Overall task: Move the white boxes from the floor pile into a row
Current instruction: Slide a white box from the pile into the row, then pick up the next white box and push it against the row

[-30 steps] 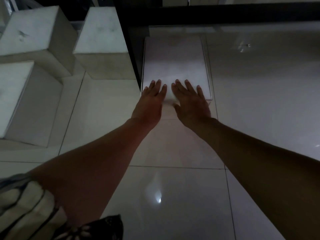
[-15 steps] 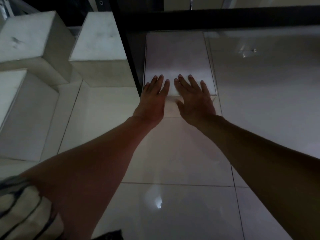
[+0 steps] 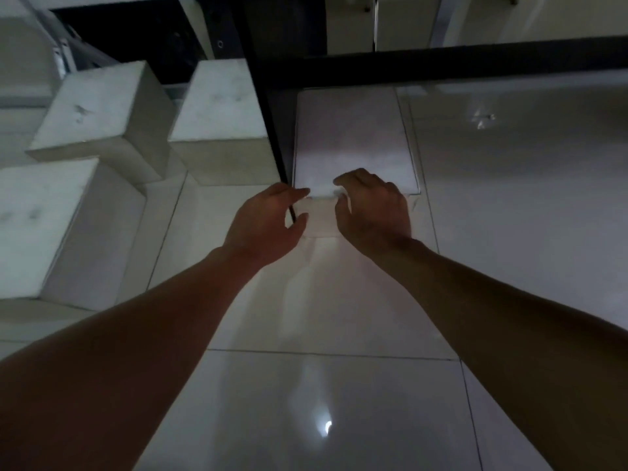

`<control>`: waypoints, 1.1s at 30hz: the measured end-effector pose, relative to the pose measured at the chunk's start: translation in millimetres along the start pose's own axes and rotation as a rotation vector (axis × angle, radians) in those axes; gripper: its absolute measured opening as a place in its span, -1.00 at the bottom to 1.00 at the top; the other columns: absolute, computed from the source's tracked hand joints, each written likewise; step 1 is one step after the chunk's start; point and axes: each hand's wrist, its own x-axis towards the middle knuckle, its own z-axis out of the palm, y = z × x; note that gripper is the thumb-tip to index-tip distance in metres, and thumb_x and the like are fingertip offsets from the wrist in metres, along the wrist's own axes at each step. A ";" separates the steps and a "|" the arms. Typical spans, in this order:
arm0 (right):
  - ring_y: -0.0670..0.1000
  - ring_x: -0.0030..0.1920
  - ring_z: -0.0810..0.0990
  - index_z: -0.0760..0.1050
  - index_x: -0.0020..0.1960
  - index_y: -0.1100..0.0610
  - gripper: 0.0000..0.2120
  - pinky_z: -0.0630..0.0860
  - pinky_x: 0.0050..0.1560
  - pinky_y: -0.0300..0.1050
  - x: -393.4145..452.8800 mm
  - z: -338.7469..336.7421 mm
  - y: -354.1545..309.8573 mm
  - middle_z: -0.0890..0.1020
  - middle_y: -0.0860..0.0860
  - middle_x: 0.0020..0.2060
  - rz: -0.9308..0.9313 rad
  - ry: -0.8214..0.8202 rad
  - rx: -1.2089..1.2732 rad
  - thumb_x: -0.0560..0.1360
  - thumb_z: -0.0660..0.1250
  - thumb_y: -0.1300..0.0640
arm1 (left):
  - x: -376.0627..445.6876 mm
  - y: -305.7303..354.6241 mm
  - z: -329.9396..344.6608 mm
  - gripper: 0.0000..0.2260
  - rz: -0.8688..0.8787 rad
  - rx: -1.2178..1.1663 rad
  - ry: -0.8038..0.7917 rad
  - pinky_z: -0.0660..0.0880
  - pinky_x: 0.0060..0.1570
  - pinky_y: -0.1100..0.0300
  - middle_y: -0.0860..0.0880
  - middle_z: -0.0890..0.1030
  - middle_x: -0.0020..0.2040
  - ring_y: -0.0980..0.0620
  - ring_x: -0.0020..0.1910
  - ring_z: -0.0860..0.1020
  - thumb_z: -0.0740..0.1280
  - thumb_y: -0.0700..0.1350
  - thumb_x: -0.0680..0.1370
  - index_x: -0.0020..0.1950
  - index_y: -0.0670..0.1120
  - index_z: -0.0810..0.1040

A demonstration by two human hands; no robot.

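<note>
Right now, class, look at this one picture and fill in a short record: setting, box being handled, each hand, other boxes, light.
setting: glossy tiled floor beside a dark frame
box being handled: flat white box on the floor, just right of the frame
left hand: fingers curled at the box's near left corner
right hand: curled over the near edge
grip: not clearly closed
other boxes: three white boxes at left
light: dim
</note>
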 end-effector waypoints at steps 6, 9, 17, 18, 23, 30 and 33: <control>0.05 -0.10 0.60 0.58 0.09 0.15 -0.79 0.52 -0.13 -0.09 0.7 -20.6 -53.3 0.65 0.04 -0.03 -0.145 0.019 0.124 0.49 0.29 0.18 | -16.1 -15.7 -58.2 -0.70 -0.119 0.043 0.060 0.54 -0.02 0.11 0.08 0.66 -0.01 0.09 -0.04 0.62 0.36 0.01 0.52 0.24 0.03 0.60; 0.06 -0.03 0.61 0.57 0.15 0.16 -0.75 0.56 -0.08 -0.03 4.0 -24.8 -85.6 0.65 0.05 0.03 -0.173 0.018 0.160 0.51 0.27 0.17 | -26.2 -25.2 -91.3 -0.71 -0.162 0.052 0.081 0.54 -0.02 0.10 0.08 0.65 0.00 0.08 -0.04 0.61 0.35 0.01 0.53 0.24 0.03 0.60; 0.12 0.29 0.50 0.51 0.30 0.19 -0.66 0.47 0.25 0.07 16.7 -35.5 -185.6 0.57 0.13 0.25 -0.118 -0.044 0.131 0.55 0.26 0.15 | -62.2 -63.1 -195.2 -0.65 -0.211 0.071 0.068 0.54 0.04 0.05 -0.05 0.61 0.15 -0.06 0.09 0.59 0.33 -0.02 0.54 0.32 -0.04 0.55; 0.12 0.31 0.48 0.50 0.32 0.19 -0.65 0.45 0.27 0.08 21.0 -37.2 -202.0 0.55 0.13 0.28 -0.099 -0.066 0.135 0.55 0.26 0.15 | -66.5 -69.1 -209.0 -0.64 -0.224 0.073 0.065 0.52 0.07 0.05 -0.07 0.60 0.17 -0.08 0.12 0.57 0.33 -0.02 0.55 0.33 -0.06 0.54; 0.09 0.37 0.43 0.45 0.37 0.15 -0.62 0.40 0.33 0.06 45.0 -40.9 -297.8 0.51 0.10 0.34 -0.001 -0.183 0.179 0.57 0.24 0.10 | -93.8 -116.2 -283.9 -0.62 -0.322 0.018 0.066 0.50 0.11 0.00 -0.08 0.58 0.20 -0.09 0.12 0.55 0.32 -0.02 0.56 0.36 -0.08 0.51; 0.03 0.40 0.39 0.40 0.42 0.11 -0.61 0.35 0.37 -0.01 66.7 -26.7 -412.2 0.46 0.05 0.39 0.132 -0.314 0.209 0.60 0.21 0.07 | -133.6 -184.7 -358.5 -0.61 -0.472 -0.059 0.032 0.45 0.05 0.10 -0.05 0.56 0.21 -0.07 0.08 0.55 0.30 -0.02 0.59 0.40 -0.06 0.47; 0.01 0.40 0.37 0.39 0.42 0.09 -0.61 0.35 0.38 0.01 82.1 -14.4 -454.4 0.44 0.02 0.40 0.208 -0.349 0.225 0.61 0.19 0.06 | -142.8 -218.1 -386.0 -0.61 -0.510 -0.074 -0.004 0.46 0.08 0.07 -0.05 0.55 0.23 -0.06 0.10 0.55 0.29 -0.02 0.59 0.41 -0.05 0.46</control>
